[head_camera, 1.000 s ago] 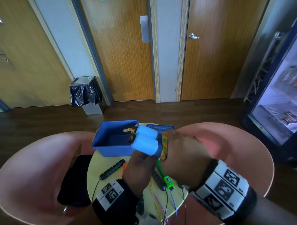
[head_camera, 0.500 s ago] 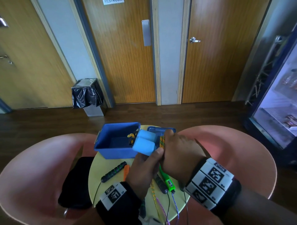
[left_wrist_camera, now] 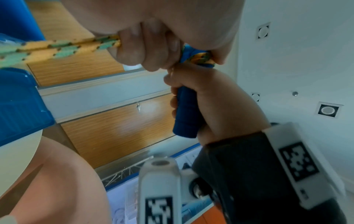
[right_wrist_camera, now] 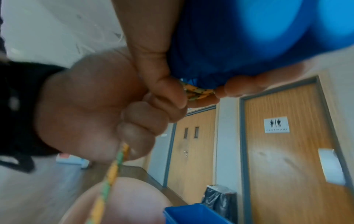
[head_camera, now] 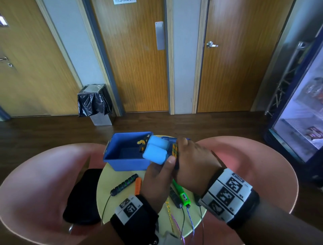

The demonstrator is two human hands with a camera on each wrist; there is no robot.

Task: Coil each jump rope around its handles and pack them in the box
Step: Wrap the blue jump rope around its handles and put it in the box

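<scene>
Rope ends (head_camera: 178, 225) cut off at table's (head_camera: 111, 181) near edge. Right hand (head_camera: 194, 162) hides most coils. Restroom sign (head_camera: 125, 1) cropped at top. Blue handles (right_wrist_camera: 249, 30) blurred.

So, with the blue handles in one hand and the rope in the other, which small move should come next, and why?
Probably one more turn: the right hand grips the yellow-green rope, whose tail runs free, while the left hand holds the blue handles.

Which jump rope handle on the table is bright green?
The green handle lying just below the right hand; the handles left of it are black with green rings, and another is orange.
</scene>
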